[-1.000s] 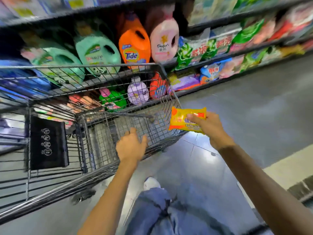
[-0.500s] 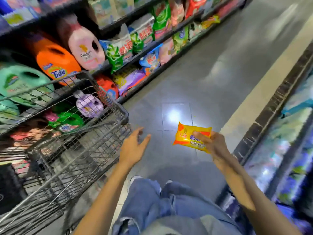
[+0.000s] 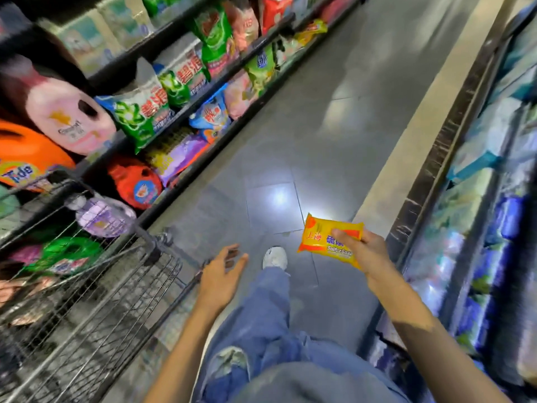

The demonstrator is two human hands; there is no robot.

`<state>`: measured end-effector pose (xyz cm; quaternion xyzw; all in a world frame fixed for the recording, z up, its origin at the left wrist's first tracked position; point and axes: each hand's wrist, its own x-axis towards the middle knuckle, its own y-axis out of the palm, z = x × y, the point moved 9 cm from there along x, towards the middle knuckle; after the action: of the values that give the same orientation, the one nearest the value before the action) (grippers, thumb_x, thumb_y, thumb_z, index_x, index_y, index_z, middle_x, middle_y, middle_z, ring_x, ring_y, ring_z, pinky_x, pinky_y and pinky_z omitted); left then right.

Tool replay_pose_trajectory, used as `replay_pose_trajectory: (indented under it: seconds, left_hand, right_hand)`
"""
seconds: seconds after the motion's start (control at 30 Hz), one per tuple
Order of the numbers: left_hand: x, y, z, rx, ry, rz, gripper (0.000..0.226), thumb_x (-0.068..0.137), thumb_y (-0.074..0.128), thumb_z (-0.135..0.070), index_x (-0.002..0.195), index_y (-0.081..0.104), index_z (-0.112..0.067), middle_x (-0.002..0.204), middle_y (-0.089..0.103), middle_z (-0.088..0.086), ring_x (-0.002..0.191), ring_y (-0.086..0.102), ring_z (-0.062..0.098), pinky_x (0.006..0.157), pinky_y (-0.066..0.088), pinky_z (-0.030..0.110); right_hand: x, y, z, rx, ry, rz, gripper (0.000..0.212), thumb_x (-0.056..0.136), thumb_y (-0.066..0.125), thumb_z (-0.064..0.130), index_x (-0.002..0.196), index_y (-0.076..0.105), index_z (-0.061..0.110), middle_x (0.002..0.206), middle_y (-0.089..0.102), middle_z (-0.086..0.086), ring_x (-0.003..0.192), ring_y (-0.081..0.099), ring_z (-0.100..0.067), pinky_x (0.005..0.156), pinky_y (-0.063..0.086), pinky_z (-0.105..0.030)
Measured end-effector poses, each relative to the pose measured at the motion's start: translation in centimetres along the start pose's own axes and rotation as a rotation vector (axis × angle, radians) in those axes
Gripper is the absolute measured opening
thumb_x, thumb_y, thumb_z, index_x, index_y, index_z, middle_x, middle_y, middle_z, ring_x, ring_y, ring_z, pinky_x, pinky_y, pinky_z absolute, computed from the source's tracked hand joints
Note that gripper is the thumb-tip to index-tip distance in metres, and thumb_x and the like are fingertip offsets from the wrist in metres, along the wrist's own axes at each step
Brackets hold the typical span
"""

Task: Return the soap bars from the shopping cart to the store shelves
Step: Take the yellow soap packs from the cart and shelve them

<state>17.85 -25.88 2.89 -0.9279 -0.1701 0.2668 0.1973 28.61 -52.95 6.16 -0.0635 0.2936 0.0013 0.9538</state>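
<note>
In the head view, the gaze has swung away from the shopping cart (image 3: 122,286) and the detergent shelves (image 3: 203,91) toward the open aisle floor (image 3: 305,141). The left hand (image 3: 219,271) has come off the cart's wire and now hangs just beside its corner, fingers spread and holding nothing. The right hand (image 3: 370,254) still pinches the yellow soap bar (image 3: 319,238) between thumb and fingers, now clear of the cart and near the right-hand shelves (image 3: 476,216); it looks to be on its way to be shelved, though no slot is plain yet.
</note>
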Motion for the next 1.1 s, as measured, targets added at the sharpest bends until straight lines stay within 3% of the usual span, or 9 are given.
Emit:
replay_pose_trajectory:
  seconds: [0.1,0.13,0.23,0.3,0.5,0.67,0.83,1.0,1.1]
  left_hand:
    - [5.1,1.3,-3.1,0.015,0.017,0.017,0.032,0.092,0.059,-0.023,0.122,0.057,-0.013,0.116,0.064,0.003,0.105,0.059,0.013,0.09,0.038,0.018]
    - [7.0,1.8,-4.5,0.02,0.023,0.027,0.032,0.092,0.059,-0.024,0.122,0.057,-0.014,0.115,0.064,0.003,0.103,0.059,0.011,0.09,0.037,0.017]
    - [12.3,3.8,-9.4,0.041,0.057,0.088,0.032,0.092,0.059,-0.024,0.121,0.058,-0.013,0.115,0.064,0.003,0.103,0.059,0.012,0.087,0.037,0.015]
    - [15.8,5.5,-13.3,0.072,0.108,0.142,0.031,0.092,0.059,-0.022,0.12,0.058,-0.012,0.114,0.065,0.005,0.099,0.058,0.01,0.08,0.036,0.006]
    - [24.9,11.8,-23.2,0.217,0.252,0.303,0.032,0.092,0.058,-0.026,0.122,0.057,-0.015,0.112,0.063,-0.001,0.095,0.056,0.008,0.076,0.034,0.009]
    - [32.4,17.5,-28.6,0.275,0.253,0.376,0.033,0.092,0.057,-0.032,0.122,0.057,-0.02,0.109,0.06,-0.006,0.097,0.058,0.012,0.082,0.039,0.019]
    - [39.3,20.8,-33.0,0.264,0.189,0.352,0.033,0.091,0.058,-0.034,0.121,0.057,-0.022,0.11,0.062,-0.006,0.099,0.058,0.011,0.087,0.041,0.022]
    - [44.0,21.2,-36.7,0.191,0.118,0.288,0.03,0.091,0.057,-0.033,0.12,0.057,-0.023,0.113,0.064,-0.004,0.103,0.059,0.007,0.092,0.041,0.019]
    - [47.0,21.1,-37.7,0.152,0.051,0.248,0.031,0.092,0.058,-0.03,0.121,0.056,-0.02,0.115,0.064,-0.001,0.102,0.059,0.008,0.09,0.039,0.016]
  right_hand:
    - [4.3,0.0,2.5,0.03,0.02,0.004,0.008,0.081,0.071,0.014,0.082,0.064,0.018,0.085,0.068,-0.005,0.074,0.064,-0.017,0.075,0.053,-0.033]
    - [5.8,-0.2,3.6,0.045,0.021,-0.004,0.007,0.081,0.07,0.013,0.083,0.064,0.016,0.085,0.068,-0.006,0.073,0.064,-0.017,0.073,0.054,-0.032]
    - [9.6,-1.3,6.8,0.112,0.012,-0.052,0.007,0.082,0.068,0.007,0.088,0.064,0.007,0.081,0.066,-0.007,0.063,0.065,-0.013,0.051,0.052,-0.016]
    - [11.8,-2.5,8.2,0.151,0.009,-0.091,0.008,0.081,0.069,0.006,0.088,0.064,0.006,0.077,0.066,-0.007,0.055,0.064,-0.007,0.045,0.046,-0.013]
    - [17.4,-7.0,9.2,0.267,0.082,-0.264,0.008,0.078,0.072,0.011,0.081,0.065,0.011,0.077,0.068,-0.007,0.066,0.063,-0.019,0.065,0.052,-0.028]
    - [24.1,-10.4,10.4,0.316,0.126,-0.343,0.006,0.078,0.071,0.008,0.078,0.065,0.009,0.063,0.068,0.0,0.051,0.064,-0.007,0.049,0.051,-0.017]
    - [33.8,-12.6,16.4,0.288,0.125,-0.289,0.008,0.078,0.072,0.009,0.083,0.066,0.006,0.075,0.07,-0.009,0.059,0.065,-0.014,0.056,0.053,-0.024]
    - [43.5,-12.5,25.7,0.18,0.078,-0.153,0.007,0.079,0.071,0.009,0.078,0.065,0.007,0.059,0.069,0.002,0.05,0.064,-0.005,0.048,0.05,-0.015]
    - [48.5,-11.0,30.4,0.129,0.06,-0.072,0.008,0.079,0.071,0.012,0.081,0.065,0.009,0.073,0.07,-0.005,0.06,0.065,-0.014,0.057,0.05,-0.022]
